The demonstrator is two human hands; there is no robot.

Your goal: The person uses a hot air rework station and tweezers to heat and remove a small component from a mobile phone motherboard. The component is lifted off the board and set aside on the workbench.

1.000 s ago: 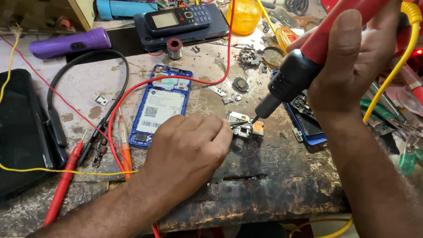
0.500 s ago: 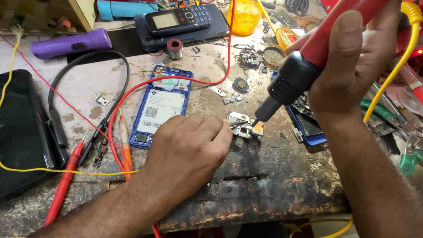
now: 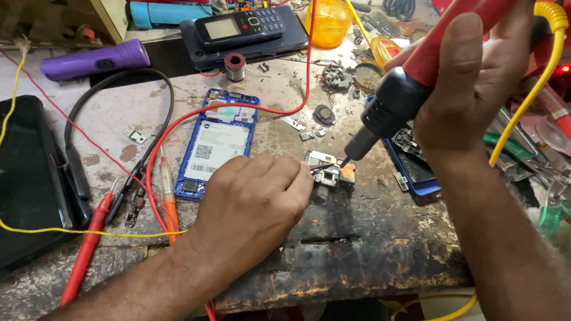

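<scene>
My right hand [image 3: 470, 89] grips a red and black soldering iron [image 3: 392, 101] with a yellow cord. Its tip touches a small circuit board [image 3: 328, 169] on the scorched wooden bench [image 3: 357, 249]. Just left of the board, my left hand [image 3: 250, 202] rests knuckles-up on the bench. It pinches thin dark tweezers [image 3: 319, 167] whose tip lies on the board. An opened blue phone [image 3: 217, 142] lies face down left of my left hand.
A keypad phone [image 3: 241, 27], a solder spool [image 3: 235, 65], an orange container [image 3: 330, 21] and a purple torch [image 3: 95, 59] sit at the back. Red [image 3: 89, 244] and orange [image 3: 166, 196] probes with wires lie left. A second opened phone [image 3: 416, 172] and hand tools are at the right.
The soldering iron's tip has dipped slightly down and left onto the small board. My left hand has stayed in place.
</scene>
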